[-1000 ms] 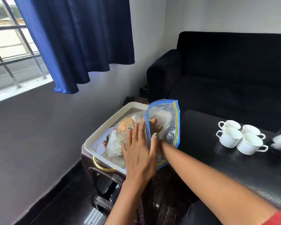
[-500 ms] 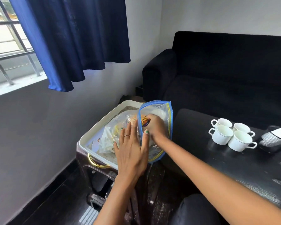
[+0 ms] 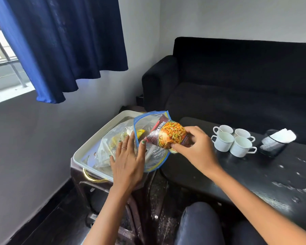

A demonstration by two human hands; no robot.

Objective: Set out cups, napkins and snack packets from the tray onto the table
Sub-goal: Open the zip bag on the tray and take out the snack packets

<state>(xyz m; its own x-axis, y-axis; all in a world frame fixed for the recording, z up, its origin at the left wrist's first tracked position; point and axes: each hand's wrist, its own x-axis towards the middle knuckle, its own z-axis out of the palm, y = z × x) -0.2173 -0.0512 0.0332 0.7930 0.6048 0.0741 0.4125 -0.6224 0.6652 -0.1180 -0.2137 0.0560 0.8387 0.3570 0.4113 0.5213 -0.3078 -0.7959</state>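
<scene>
I'm watching the right hand [image 3: 194,147] pinching the snack packet [image 3: 168,137] at the zip bag [image 3: 152,138] mouth (over the tray [image 3: 88,149]) | left hand [image 3: 129,156] lying flat, pressing the bag; four cups [image 3: 233,140] sitting on the table [image 3: 254,174]

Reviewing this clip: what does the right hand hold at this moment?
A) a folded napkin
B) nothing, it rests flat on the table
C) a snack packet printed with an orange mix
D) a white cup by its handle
C: the right hand pinches the snack packet at the mouth of the zip bag; the four cups stand untouched on the table.
</scene>
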